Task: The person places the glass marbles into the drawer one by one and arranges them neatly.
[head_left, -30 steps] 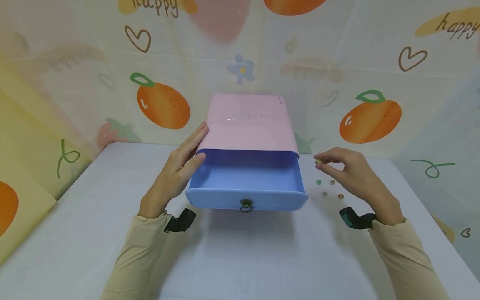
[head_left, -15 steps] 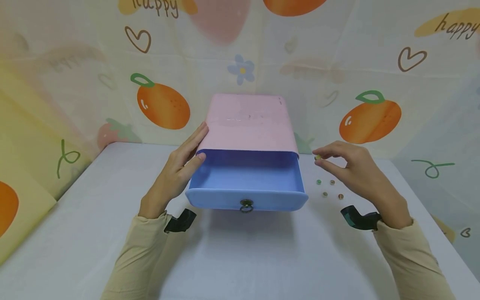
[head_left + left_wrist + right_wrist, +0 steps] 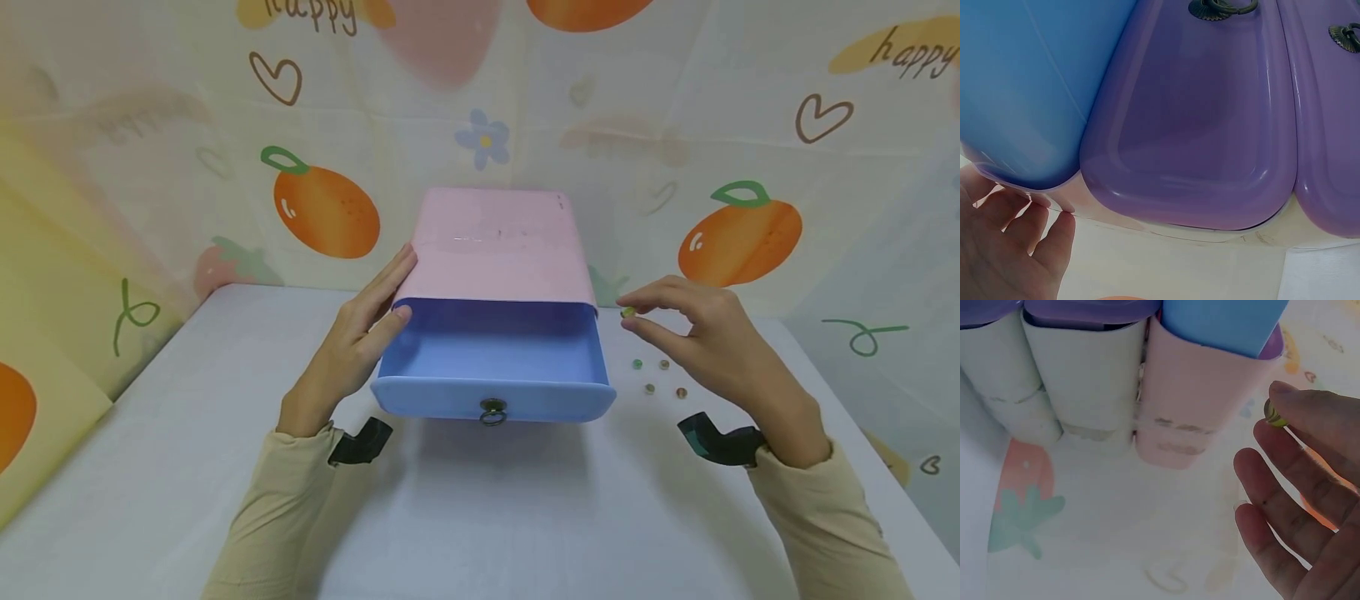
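A pink-topped drawer unit (image 3: pixel 498 250) stands mid-table with its top blue drawer (image 3: pixel 442 397) pulled out. The drawer's visible inside is bare, and a small metal ring pull (image 3: pixel 492 412) hangs on its front. Against the unit's left side rests my left hand (image 3: pixel 341 346), fingers extended along the wall and thumb by the front corner. To the right of the unit, my right hand (image 3: pixel 701 333) pinches a yellow-green marble (image 3: pixel 1274 414) between thumb and index finger, raised above the table and apart from the drawer. Its other fingers are loosely bent.
Several small marbles (image 3: pixel 650 389) lie on the white table (image 3: pixel 495 525) below my right hand. Under the blue drawer, the left wrist view shows purple drawers (image 3: pixel 1191 112), both pushed in. A patterned cloth (image 3: pixel 630 192) hangs behind the unit.
My right hand has risen slightly and edged left toward the drawer unit with the marble pinched in it. My left hand and the drawer have stayed put.
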`<act>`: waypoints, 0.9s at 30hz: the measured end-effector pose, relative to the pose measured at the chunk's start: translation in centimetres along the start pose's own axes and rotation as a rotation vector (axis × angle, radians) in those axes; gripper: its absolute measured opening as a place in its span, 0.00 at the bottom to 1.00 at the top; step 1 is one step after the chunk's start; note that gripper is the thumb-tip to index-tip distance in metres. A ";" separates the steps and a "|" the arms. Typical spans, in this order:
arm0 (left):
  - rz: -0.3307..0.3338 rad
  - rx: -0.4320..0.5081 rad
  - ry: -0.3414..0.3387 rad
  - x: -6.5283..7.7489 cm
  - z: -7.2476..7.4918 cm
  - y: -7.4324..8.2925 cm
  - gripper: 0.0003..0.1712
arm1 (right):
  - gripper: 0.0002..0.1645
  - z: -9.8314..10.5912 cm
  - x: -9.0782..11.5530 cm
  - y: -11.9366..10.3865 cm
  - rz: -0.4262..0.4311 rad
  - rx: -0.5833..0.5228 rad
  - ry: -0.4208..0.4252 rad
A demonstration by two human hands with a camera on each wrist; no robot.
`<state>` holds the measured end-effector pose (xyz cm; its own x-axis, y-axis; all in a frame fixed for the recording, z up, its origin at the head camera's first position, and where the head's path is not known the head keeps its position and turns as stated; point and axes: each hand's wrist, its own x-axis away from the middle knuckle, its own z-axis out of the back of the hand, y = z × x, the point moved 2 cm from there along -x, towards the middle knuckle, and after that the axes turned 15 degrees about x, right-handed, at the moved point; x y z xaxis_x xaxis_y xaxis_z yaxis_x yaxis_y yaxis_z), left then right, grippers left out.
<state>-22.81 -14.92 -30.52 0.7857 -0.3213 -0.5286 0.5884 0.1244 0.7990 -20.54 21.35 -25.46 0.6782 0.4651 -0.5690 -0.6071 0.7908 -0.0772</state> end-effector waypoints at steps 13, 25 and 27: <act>0.011 0.007 0.000 0.1 0.1 0.1 0.33 | 0.22 0.8 -0.7 -1.9 0.063 -0.022 0.047; 0.007 0.008 0.000 0.1 0.1 0.0 0.33 | 0.23 0.2 -1.5 -3.6 0.147 -0.059 0.038; 0.005 0.007 0.001 0.1 0.1 0.0 0.33 | 0.22 -0.1 -1.6 -3.9 0.162 -0.057 0.037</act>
<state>-22.76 -15.07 -30.51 0.7886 -0.3201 -0.5250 0.5833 0.1194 0.8034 -19.30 17.47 -24.28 0.5542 0.5691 -0.6075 -0.7306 0.6823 -0.0273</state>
